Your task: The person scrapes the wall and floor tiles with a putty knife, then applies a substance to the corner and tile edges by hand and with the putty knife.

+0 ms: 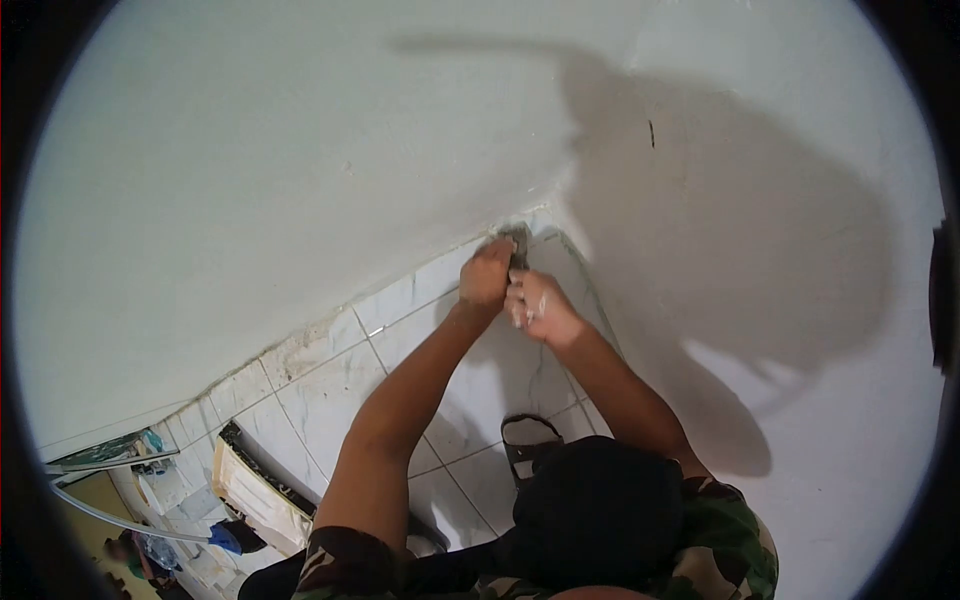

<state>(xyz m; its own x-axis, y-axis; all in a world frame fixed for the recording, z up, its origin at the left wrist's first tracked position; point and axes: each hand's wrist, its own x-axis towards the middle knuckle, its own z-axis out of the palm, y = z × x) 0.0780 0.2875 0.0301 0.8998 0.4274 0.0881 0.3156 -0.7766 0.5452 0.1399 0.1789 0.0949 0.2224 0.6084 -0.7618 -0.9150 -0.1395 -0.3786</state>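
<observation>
In the corner where two white walls meet the tiled floor (320, 395), a small grey tool (520, 243) points toward the corner. My left hand (487, 273) is closed on its left side, with the fingers against it. Just to the right and nearer to me, my right hand (541, 304) is closed around the lower end of the tool, and white smears mark its back. The tool's handle is mostly hidden by my fingers.
A dark sandal (530, 440) is on the floor below my hands. At the lower left lie a cream panel with dark edges (262, 490), a blue item (236, 537) and a pale curved hose (130, 524). White walls (200, 180) rise around the corner.
</observation>
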